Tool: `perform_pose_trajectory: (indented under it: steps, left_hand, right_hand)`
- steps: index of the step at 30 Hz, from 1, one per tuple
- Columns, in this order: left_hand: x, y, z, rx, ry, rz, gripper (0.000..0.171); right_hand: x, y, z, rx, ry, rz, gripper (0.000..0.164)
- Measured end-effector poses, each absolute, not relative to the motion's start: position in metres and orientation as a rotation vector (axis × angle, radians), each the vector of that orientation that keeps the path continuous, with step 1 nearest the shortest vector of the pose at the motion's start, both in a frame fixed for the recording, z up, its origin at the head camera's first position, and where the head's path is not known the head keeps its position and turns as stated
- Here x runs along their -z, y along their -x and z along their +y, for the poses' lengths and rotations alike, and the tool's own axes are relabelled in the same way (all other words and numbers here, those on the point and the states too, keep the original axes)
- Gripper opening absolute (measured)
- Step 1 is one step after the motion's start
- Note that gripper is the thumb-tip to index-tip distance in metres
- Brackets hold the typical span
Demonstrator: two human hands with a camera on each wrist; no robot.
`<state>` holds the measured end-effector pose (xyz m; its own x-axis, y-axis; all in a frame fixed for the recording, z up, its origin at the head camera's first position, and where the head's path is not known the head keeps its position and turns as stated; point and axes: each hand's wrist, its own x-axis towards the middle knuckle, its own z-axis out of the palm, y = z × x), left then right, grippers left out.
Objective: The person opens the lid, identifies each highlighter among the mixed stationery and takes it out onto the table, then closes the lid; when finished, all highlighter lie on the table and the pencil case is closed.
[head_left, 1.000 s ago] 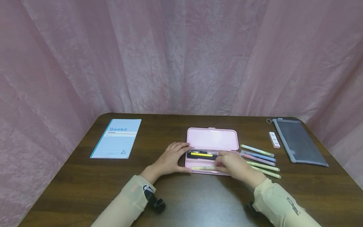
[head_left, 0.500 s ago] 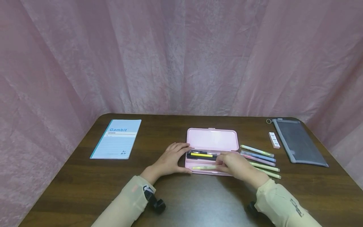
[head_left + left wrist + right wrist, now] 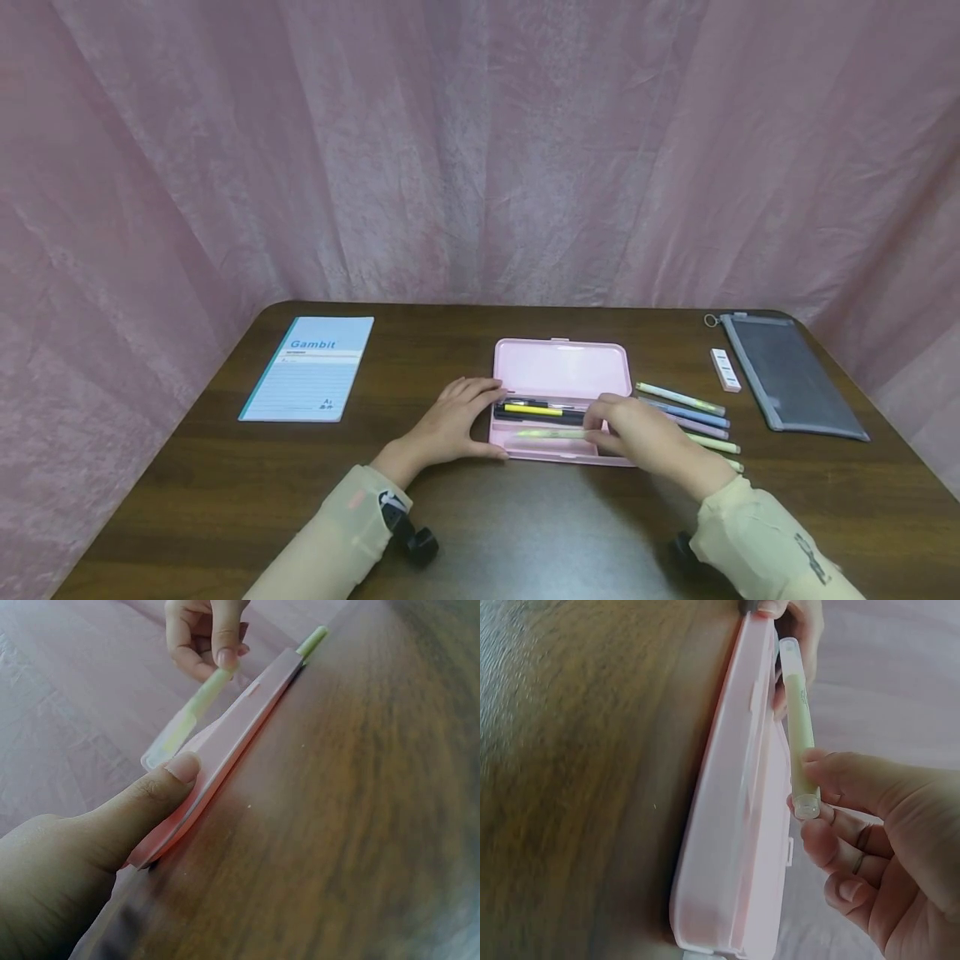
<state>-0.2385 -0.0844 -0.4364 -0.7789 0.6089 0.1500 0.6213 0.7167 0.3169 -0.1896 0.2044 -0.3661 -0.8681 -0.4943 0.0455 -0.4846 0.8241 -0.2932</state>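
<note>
In the head view, an open pink pencil case (image 3: 562,367) lies with its lid folded back. My left hand (image 3: 453,417) holds its left end, thumb (image 3: 180,769) on the front edge and fingers at the back corner. Pinched between thumb and fingers of my right hand (image 3: 645,437) is a light green highlighter (image 3: 800,720) with a clear cap. It is tilted over the case's front compartment, its capped end toward my left hand. Black and yellow pens (image 3: 528,409) lie in the rear compartment, their right ends hidden behind my right hand.
Several markers (image 3: 678,398) lie right of the case, some partly hidden by my right hand. Beyond them are a small white box (image 3: 725,370) and a grey zip pouch (image 3: 795,375). A notebook (image 3: 307,368) lies at the left. A pink curtain (image 3: 480,150) hangs behind the table.
My right hand has shifted to the right and lifted slightly with the highlighter, which now rises from the front compartment. My left hand has stayed in place.
</note>
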Motion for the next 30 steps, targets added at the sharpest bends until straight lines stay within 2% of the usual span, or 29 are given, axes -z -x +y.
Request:
perform_pose_trajectory:
  steps: [12, 30]
  left_hand:
    - [0.434, 0.238, -0.084, 0.558, 1.021, -2.895, 0.091]
    - [0.436, 0.238, -0.084, 0.557, 1.024, -2.882, 0.09]
  right_hand:
    - [0.354, 0.186, 0.217, 0.443, 0.78, 3.002, 0.007]
    - [0.356, 0.175, 0.249, 0.509, 0.804, 3.097, 0.011]
